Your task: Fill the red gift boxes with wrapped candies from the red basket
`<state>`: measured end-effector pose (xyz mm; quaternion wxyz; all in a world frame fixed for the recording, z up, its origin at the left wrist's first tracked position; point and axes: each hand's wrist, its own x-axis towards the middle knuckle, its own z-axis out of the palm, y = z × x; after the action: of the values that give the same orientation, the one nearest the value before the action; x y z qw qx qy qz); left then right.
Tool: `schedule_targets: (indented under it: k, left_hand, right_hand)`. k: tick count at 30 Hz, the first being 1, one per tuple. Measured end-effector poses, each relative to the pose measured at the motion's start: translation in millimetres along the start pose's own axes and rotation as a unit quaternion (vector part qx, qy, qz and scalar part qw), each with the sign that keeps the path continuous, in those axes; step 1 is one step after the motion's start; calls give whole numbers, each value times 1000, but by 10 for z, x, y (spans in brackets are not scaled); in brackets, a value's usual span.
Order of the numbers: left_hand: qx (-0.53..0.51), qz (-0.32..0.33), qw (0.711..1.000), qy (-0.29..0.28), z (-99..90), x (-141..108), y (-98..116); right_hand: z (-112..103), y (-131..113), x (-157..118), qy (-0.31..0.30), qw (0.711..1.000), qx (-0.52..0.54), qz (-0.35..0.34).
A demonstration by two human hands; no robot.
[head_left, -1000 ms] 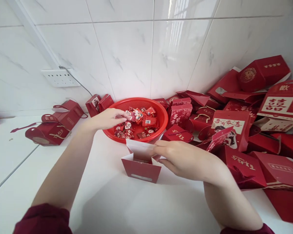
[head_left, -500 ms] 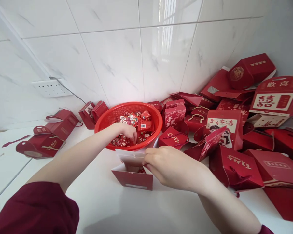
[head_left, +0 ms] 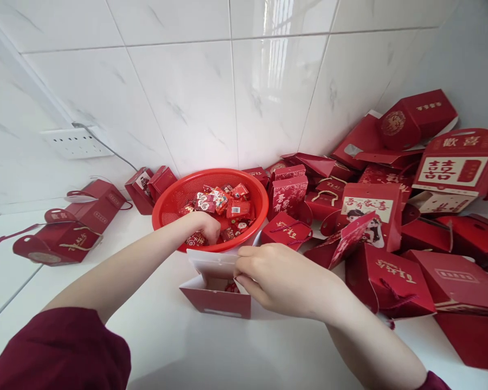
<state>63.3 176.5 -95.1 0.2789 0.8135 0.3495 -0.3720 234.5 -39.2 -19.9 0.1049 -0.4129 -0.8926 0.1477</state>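
The basket (head_left: 160, 212) is a bright orange-red, peppered with tiny holes; I see red packets (head_left: 239, 210) in it, some patched white. The near box (head_left: 215, 301) is dark red outside, white within. The heaped boxes (head_left: 390, 281) are red too, several lettered in gold. The sleeves (head_left: 61, 352) are maroon, the counter (head_left: 154, 303) white, the tiles (head_left: 187, 86) white with grey veins.

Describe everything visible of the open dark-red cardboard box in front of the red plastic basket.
The open dark-red cardboard box stands on the white tabletop, in front of the round red plastic basket; whether they touch is unclear. It looks like card, red outside, white inside. A white-faced flap rises at the back; a pale strip shows low on its near side. Something small and red shows inside. The right hand holds its upper right side.
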Motion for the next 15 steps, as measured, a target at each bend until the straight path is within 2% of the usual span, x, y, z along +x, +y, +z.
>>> schedule_targets:
  k: [5,10,13,15]
  left_hand:
    - [-83,62,995,11,-70,-148,-10]
    - [-191,136,966,109,-197,-511,-63]
    - [-227,160,937,213,-166,-856,-42]
    - [-274,172,879,349,-56,-1122,10]
  right_hand:
    - [22,22,-8,12,1000,-21,-17]
    - [12,38,-8,13,1000,-16,-23]
    - [-1,59,1,15,1000,2,-16]
    - [-14,78,3,17,1000,14,-11]
